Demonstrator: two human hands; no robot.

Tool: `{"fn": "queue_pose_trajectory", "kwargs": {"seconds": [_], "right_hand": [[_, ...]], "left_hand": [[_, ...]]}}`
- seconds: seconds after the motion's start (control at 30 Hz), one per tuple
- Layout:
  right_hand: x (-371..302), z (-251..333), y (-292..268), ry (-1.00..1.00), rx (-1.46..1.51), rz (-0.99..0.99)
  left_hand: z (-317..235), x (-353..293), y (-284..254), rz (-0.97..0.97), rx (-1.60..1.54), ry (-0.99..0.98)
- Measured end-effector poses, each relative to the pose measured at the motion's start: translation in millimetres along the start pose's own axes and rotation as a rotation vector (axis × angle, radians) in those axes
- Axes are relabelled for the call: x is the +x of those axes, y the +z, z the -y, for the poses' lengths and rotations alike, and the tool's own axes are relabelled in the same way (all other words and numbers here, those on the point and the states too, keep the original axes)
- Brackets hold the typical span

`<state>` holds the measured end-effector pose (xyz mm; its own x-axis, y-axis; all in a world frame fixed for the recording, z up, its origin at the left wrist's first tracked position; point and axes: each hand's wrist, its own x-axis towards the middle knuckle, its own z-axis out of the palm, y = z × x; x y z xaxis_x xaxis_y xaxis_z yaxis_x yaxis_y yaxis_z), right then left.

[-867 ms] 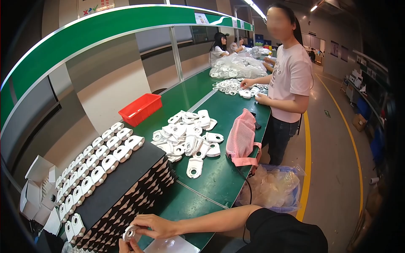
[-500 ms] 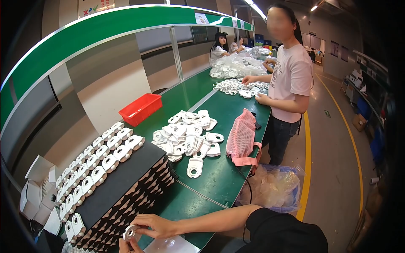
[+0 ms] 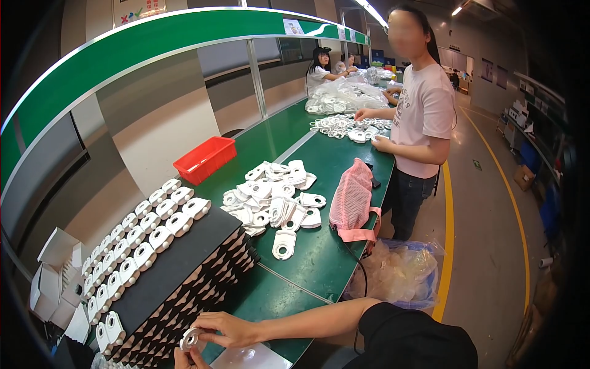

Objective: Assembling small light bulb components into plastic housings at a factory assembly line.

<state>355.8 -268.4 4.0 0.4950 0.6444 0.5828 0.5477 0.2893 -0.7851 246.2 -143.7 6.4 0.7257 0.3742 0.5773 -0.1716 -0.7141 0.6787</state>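
Low in the view, my right hand (image 3: 224,330) pinches a white plastic piece with a round hole (image 3: 190,338) between thumb and fingers. My left hand (image 3: 192,358) grips the same piece from below and is partly cut off by the lower edge. Beneath my right wrist lies a pale sheet (image 3: 252,357) on the green table. To the left, rows of similar white pieces (image 3: 144,253) rest on the top of a tall stack of black trays (image 3: 184,270). Farther off, a loose pile of white pieces (image 3: 273,194) is heaped on the table.
A red bin (image 3: 206,161) stands behind the pile. A pink mesh bag (image 3: 351,197) lies at the table's right edge, above a blue crate of clear plastic bags (image 3: 399,273). Open white boxes (image 3: 55,277) sit far left. A co-worker (image 3: 418,104) stands handling white parts.
My hands and the piece they hold have barely moved. Across the table, the co-worker's hand has shifted slightly, and a seated person at the far end has an arm stretched farther forward.
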Motion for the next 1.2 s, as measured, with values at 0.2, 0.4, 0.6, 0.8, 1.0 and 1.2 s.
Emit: {"fn": "queue_pose_trajectory", "kwargs": {"seconds": [0.2,0.4,0.6,0.8,1.0,1.2], "right_hand": [[0.8,0.2,-1.2,0.005,0.0,0.003],[1.1,0.8,1.1,-0.014,-0.004,-0.002],[-0.3,-0.3,1.1,-0.03,-0.004,-0.023],[0.8,-0.4,0.8,-0.034,-0.009,-0.016],[0.5,-2.0,0.6,-0.037,-0.006,-0.024],[0.4,-0.7,0.5,-0.018,-0.007,-0.009]], "left_hand": [[5.6,-0.3,0.7,0.012,0.009,-0.004],[3.9,-1.1,-1.4,0.003,0.01,0.0],[2.9,-1.3,-0.4,0.008,0.016,0.006],[1.3,-0.6,-1.7,0.019,0.03,-0.009],[4.1,-0.6,-0.2,0.011,0.022,-0.003],[6.1,-1.2,-0.5,0.009,0.016,0.01]]}}
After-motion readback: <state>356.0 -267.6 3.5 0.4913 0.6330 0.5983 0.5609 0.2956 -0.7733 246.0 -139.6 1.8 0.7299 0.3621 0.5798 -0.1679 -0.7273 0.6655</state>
